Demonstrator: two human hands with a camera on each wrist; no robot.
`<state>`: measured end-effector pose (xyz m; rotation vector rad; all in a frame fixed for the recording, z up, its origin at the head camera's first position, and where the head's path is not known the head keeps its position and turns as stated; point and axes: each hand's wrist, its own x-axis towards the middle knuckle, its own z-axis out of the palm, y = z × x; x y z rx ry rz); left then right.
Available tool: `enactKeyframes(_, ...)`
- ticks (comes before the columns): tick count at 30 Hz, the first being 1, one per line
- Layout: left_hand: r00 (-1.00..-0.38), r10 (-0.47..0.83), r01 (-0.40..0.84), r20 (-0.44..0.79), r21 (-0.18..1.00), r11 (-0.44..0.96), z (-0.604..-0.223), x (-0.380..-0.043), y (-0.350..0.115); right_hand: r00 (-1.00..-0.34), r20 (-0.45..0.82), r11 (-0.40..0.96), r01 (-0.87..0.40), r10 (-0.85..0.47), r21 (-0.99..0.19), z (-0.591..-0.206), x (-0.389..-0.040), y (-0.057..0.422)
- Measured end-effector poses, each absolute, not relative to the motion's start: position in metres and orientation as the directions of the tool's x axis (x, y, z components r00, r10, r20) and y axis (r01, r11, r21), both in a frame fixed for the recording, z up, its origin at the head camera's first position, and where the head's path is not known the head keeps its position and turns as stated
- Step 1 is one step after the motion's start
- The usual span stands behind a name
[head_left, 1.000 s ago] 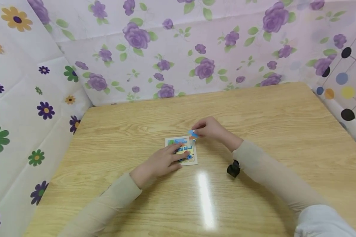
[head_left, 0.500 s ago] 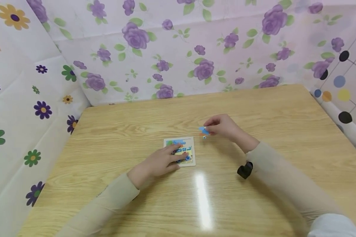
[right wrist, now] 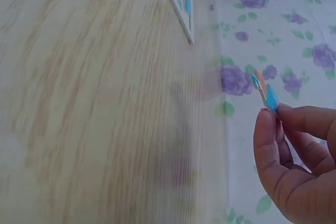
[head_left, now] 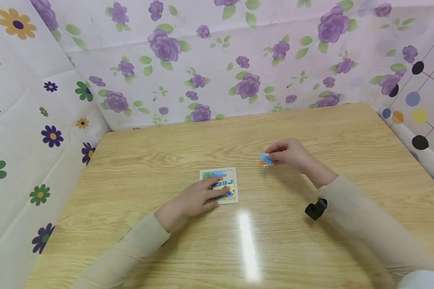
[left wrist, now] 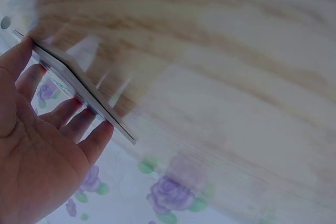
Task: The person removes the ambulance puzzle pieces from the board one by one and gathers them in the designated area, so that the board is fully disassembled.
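Head view: bright, fairly even light; a white glare streak runs down the near part of the desk, consistent with light from above. Soft-edged shadow lies under the right sleeve; patterned cloth is evenly lit. Print on the board is too small to resolve. Left wrist view: dim, greyish, low contrast; left hand is shaded but defined, while desk grain smears into pale, hazy bands. Right wrist view: cool and slightly dull; right hand is reasonably sharp, cloth softer, purple-green reflections blurred on the desk.
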<state>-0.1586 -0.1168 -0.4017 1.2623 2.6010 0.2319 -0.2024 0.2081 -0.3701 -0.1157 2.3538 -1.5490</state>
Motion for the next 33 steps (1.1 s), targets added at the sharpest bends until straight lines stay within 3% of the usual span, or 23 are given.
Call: enactKeyframes(33,-0.578,0.81,0.779,-0.103,0.229,0.584,-0.403,-0.158,-0.118,-0.934,-0.322,0.518,0.202,-0.154,-0.832,-0.409,-0.193,0.278)
